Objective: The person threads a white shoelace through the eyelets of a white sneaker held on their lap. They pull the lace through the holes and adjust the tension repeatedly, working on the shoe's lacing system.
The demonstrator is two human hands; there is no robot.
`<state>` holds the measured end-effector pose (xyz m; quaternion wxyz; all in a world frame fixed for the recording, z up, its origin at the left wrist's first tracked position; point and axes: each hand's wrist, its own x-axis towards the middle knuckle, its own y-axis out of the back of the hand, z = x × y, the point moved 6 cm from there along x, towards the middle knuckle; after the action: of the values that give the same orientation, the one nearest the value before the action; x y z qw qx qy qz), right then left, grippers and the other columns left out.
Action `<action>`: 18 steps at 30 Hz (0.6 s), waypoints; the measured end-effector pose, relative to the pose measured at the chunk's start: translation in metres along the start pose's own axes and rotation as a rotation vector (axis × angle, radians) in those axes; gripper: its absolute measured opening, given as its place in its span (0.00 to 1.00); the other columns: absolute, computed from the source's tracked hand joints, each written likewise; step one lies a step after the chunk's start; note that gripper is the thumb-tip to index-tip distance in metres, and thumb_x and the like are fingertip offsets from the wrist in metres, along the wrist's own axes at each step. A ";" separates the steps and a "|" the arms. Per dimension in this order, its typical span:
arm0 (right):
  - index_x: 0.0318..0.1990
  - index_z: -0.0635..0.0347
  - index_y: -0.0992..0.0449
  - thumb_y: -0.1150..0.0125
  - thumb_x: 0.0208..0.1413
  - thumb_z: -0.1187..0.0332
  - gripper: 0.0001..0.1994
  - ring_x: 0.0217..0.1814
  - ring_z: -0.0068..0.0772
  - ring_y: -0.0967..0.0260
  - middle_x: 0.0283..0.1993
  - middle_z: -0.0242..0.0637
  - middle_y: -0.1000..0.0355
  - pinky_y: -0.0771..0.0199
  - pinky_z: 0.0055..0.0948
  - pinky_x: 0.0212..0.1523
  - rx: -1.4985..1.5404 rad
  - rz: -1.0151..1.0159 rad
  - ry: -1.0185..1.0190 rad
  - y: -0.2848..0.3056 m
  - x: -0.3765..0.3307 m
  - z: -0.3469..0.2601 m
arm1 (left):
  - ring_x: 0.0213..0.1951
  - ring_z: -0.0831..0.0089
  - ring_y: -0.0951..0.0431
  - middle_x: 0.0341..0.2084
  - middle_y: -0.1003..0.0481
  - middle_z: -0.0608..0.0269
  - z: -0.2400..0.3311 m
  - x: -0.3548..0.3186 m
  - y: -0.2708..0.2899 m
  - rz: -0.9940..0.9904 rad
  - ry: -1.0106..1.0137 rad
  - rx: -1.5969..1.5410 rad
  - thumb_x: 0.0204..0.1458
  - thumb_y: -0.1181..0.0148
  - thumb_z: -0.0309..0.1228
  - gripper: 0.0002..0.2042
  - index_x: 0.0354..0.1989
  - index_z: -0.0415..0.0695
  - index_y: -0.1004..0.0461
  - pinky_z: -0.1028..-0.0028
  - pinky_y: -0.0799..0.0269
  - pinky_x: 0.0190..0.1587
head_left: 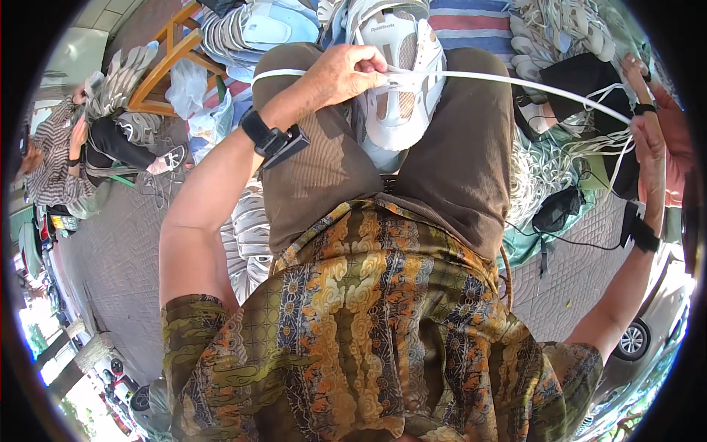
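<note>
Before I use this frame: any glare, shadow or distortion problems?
Head view: sunlight makes the shoe and white lace very bright; a shadow patch darkens the brown trousers; background at lower left blows out; the car bends along the fisheye rim; corners are black; left hand looks fairly sharp.

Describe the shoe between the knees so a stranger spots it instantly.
Find the brown trousers near the picture's centre. Between their knees sits a white-and-grey shoe with tan mesh panels, its toe toward the wearer's body. Unlike the piled shoes at upper right, it has a long white lace stretching from it to the wearer's right hand.
</note>
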<state>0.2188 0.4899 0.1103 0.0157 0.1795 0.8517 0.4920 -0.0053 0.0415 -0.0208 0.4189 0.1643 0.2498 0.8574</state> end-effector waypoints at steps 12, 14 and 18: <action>0.31 0.62 0.27 0.44 0.53 0.67 0.07 0.24 0.27 0.36 0.22 0.42 0.33 0.34 0.30 0.29 -0.273 0.018 0.009 -0.047 0.072 0.147 | 0.28 0.63 0.23 0.22 0.25 0.58 -0.003 0.005 -0.002 0.132 -0.031 0.217 0.46 0.44 0.27 0.05 0.31 0.43 0.25 0.67 0.30 0.34; 0.31 0.62 0.26 0.44 0.51 0.67 0.07 0.25 0.30 0.32 0.22 0.44 0.31 0.32 0.32 0.30 -0.333 0.029 -0.019 -0.066 0.058 0.144 | 0.30 0.60 0.23 0.23 0.25 0.57 0.004 0.002 -0.001 0.146 -0.021 0.271 0.46 0.46 0.26 0.05 0.31 0.43 0.25 0.65 0.30 0.35; 0.33 0.59 0.25 0.44 0.50 0.66 0.07 0.31 0.41 0.26 0.26 0.45 0.28 0.31 0.34 0.33 -0.336 -0.290 -0.096 -0.087 0.049 0.143 | 0.33 0.55 0.24 0.26 0.25 0.55 0.013 -0.004 0.007 0.232 -0.118 0.401 0.46 0.46 0.26 0.08 0.36 0.45 0.27 0.60 0.30 0.37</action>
<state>0.1770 0.5851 -0.0297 0.1562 0.0732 0.7731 0.6103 -0.0013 0.0382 -0.0066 0.2904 0.3214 0.3697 0.8220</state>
